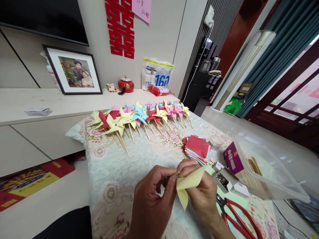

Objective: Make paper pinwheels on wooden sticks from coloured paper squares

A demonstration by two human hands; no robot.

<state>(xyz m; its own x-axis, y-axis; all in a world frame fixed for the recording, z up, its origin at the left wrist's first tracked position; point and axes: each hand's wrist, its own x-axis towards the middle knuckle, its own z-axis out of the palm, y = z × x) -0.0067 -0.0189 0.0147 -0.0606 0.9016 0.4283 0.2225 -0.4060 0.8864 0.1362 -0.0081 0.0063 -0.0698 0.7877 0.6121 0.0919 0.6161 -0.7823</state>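
Over the near part of the table, my right hand (201, 196) is closed around a pale yellow paper pinwheel (190, 181), with its folded blades sticking out. My left hand (156, 196) meets it, thumb and forefinger pinching a small tan stick end (176, 173) against the pinwheel's centre. The rest of that stick is hidden by my fingers. Just beyond my hands lies a stack of coloured paper squares (198, 147), red on top. Beside my right wrist are red-handled pliers (236, 212) and a small open box of metal pins (223, 181).
Several finished pinwheels (139, 116) on sticks lie in a row along the table's far side. A clear plastic bin (271, 166) holding wooden sticks (254, 166) stands at the right. A round clear container (215, 141) sits behind the paper. Beyond is a white cabinet (74, 103).
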